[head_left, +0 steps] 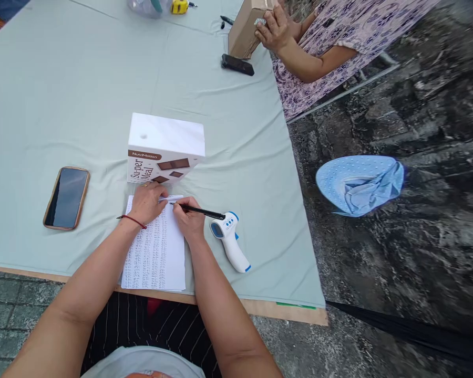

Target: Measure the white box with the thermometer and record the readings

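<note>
Between the fingers of my right hand (189, 220) is a black pen (205, 211), its tip at the upper part of the written paper (175, 257). Rows of small handwriting cover much of the sheet; its right side is blank. My left hand (146, 203) rests on the paper's top, thumb and fingers closed at a pale raised edge that looks like folded paper. Just beyond stands a white box (165, 134) marked "NutriMotion Su-per Meal". A white and blue infrared thermometer (232, 244) lies right of my right hand.
A phone (67, 198) lies on the left of the cloth-covered table (82, 94). At the far right, another person's hand (276, 29) touches a cardboard box (242, 34), near a black case (237, 64). A yellow tape measure (179, 6) is at the back. A blue hat (358, 184) lies off the table.
</note>
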